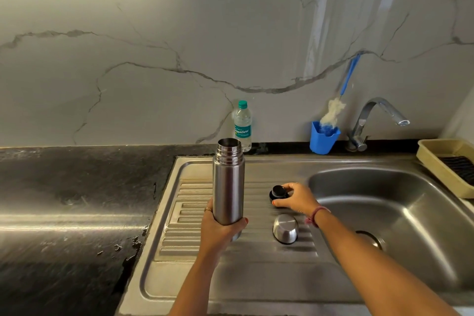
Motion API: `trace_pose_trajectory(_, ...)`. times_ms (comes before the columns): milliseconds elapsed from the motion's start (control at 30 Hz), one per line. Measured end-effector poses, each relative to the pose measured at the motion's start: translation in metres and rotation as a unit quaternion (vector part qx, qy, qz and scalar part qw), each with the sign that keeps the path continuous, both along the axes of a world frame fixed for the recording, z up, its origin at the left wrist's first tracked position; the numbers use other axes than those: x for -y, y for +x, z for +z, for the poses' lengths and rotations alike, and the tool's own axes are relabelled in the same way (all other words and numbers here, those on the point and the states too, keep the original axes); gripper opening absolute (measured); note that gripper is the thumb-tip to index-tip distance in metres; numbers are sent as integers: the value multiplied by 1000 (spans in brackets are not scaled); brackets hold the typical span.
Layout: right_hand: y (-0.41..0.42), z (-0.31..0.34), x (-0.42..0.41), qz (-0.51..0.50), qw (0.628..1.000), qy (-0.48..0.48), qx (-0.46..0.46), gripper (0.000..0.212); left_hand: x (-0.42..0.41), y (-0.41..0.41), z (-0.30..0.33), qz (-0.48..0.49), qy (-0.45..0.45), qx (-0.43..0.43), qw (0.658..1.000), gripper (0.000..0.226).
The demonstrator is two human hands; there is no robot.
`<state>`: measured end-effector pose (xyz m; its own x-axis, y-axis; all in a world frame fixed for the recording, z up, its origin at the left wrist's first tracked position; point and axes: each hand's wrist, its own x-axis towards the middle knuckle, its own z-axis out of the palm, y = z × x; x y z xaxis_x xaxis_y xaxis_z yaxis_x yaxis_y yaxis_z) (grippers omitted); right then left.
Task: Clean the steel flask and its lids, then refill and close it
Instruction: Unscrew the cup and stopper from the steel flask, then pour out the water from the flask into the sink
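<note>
Left hand (221, 228) grips the steel flask (228, 182) low on its body, holding it upright and uncapped over the ribbed drainboard (189, 213). Right hand (297, 199) pinches the black inner lid (278, 192), which I read as resting on the drainboard. The steel cup lid (285, 228) sits mouth-down just nearer me. Sink basin (415, 213) lies right. A water bottle (242, 126) and a blue cup (323, 140) with a bottle brush (333, 110) stand on the dark table (64, 200) by the wall.
</note>
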<state>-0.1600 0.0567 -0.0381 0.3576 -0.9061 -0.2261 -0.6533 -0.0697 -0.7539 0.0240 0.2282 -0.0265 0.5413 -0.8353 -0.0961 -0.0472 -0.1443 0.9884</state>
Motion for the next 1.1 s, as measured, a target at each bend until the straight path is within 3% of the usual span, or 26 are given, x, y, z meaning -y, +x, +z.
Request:
trace_pose_trajectory(367, 1, -12, 1, 27, 1000, -11, -9, 59, -2, -1, -3, -4, 11, 3, 1000, 81)
trace_pose_trajectory(600, -6, -10, 3, 42, 999, 28, 0, 78, -5, -6, -1, -11, 2, 0, 1000, 76)
trace_pose_trajectory(667, -8, -5, 4, 25, 998, 38, 45, 80, -7, -7, 0, -14, 0, -5, 1000, 73)
trace_pose_trajectory(867, -5, 37, -23, -4, 967, 31, 254, 56, -5, -13, 10, -40, -18, 6, 999, 75)
trace_pose_trajectory(1033, -1, 80, -64, 60, 936, 73, 340, 74, 1, -28, 21, -67, -37, 15, 997, 70)
trace_pose_trajectory(1100, -1, 90, -77, 102, 934, 68, 336, 72, 6, -36, 23, -81, -42, 11, 996, 68)
